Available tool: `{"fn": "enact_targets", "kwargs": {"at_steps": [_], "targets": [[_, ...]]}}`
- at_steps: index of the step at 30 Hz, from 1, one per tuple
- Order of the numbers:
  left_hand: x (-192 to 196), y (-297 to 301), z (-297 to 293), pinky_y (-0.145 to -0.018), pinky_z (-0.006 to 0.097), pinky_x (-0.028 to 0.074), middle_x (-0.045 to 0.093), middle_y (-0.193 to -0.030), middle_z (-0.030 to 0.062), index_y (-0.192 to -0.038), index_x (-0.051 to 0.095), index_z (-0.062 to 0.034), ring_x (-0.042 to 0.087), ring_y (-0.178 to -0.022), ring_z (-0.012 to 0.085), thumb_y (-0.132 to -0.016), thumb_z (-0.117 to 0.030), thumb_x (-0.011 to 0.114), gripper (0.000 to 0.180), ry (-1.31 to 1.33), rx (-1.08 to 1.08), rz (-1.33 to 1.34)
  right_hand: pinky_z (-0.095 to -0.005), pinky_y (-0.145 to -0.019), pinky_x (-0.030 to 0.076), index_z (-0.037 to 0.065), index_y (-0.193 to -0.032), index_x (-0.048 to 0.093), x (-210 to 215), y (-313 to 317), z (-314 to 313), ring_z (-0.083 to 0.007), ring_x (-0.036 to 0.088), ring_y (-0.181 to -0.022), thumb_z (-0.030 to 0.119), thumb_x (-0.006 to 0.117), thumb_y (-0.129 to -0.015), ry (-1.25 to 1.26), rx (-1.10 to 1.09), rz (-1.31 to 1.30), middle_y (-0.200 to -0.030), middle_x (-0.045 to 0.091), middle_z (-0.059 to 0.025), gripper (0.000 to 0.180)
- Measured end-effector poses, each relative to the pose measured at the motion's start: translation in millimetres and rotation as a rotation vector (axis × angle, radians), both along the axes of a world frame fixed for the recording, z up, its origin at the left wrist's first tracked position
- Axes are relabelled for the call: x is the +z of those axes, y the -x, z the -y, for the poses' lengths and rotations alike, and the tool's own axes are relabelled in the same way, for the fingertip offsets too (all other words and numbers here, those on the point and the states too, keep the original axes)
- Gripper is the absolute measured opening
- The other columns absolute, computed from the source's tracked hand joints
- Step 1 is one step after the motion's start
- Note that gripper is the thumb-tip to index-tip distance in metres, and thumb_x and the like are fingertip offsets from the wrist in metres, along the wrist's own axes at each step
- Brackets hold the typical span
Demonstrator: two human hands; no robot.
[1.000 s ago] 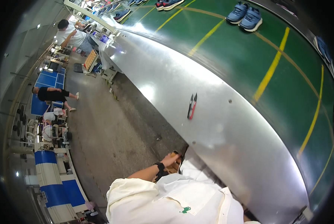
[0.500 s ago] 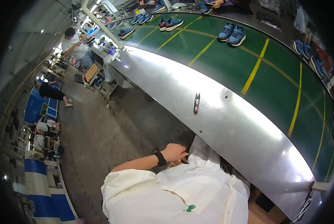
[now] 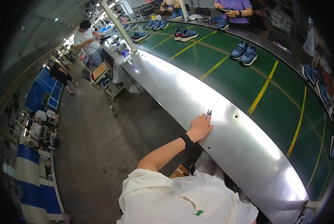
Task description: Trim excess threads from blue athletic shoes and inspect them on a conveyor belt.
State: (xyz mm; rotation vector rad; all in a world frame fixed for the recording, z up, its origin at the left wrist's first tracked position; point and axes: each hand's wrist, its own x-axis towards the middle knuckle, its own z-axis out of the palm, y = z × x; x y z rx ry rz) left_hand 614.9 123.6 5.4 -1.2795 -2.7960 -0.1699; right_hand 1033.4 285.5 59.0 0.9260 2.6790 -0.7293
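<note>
My left hand (image 3: pixel 200 127), with a dark band at the wrist and a ring on one finger, reaches over the shiny metal ledge (image 3: pixel 182 89). Its fingers are closed over a pair of thread snips (image 3: pixel 209 112); only the pointed grey blades stick out beyond the fingertips, and the handle is hidden under the hand. Nowhere in the picture does my right hand show.
Beyond the ledge runs a green conveyor belt (image 3: pixel 275 89) with yellow lines, carrying blue sneakers (image 3: pixel 243 53) in pairs. A post (image 3: pixel 119 26) rises near a bottle (image 3: pixel 124 50) at the ledge's far left. Co-workers handle shoes across the belt, one in a purple shirt (image 3: pixel 238 5).
My left hand has moved up and forward from beside my lap onto the ledge and closed over the snips, which lay there alone. The view has shifted, so the scene sits lower.
</note>
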Motion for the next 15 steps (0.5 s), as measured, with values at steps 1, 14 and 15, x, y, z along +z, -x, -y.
{"fn": "enact_targets", "kwargs": {"at_steps": [1,14,15], "targets": [[-8.6,5.5,-4.1,-0.069,0.039,0.051,0.053,-0.098,0.014,-0.106,0.051,-0.004,0.06,-0.087,0.0286,-0.084,-0.03,0.058,0.035,-0.003,0.004,-0.003,-0.0464,-0.064,0.046,0.011,-0.089,0.064,6.0,0.7,-4.0,-0.0356,0.06,-0.073,0.03,0.056,-0.085,-0.013,0.001,-0.005,-0.077,0.063,-0.0173,0.022],[61.4,-85.5,-86.1,-0.07,0.038,0.046,0.055,-0.089,0.0147,-0.097,0.054,-0.0029,0.057,-0.078,0.0298,-0.083,-0.011,0.057,0.017,-0.413,-0.545,0.865,-0.0288,-0.073,0.049,0.001,-0.107,0.056,18.5,109.2,-30.1,-0.0177,0.061,-0.087,0.029,0.043,-0.097,0.793,-0.453,-0.753,-0.098,0.062,-0.0101,0.032],[65.5,-97.8,-90.4,-0.07,0.038,0.046,0.055,-0.089,0.015,-0.097,0.054,-0.0032,0.056,-0.076,0.03,-0.082,-0.01,0.058,0.017,-0.417,-0.672,0.862,-0.0304,-0.075,0.05,0.001,-0.108,0.055,2.7,119.2,-25.9,-0.018,0.061,-0.089,0.031,0.041,-0.098,1.004,-0.447,-0.733,-0.102,0.061,-0.0108,0.034]]}}
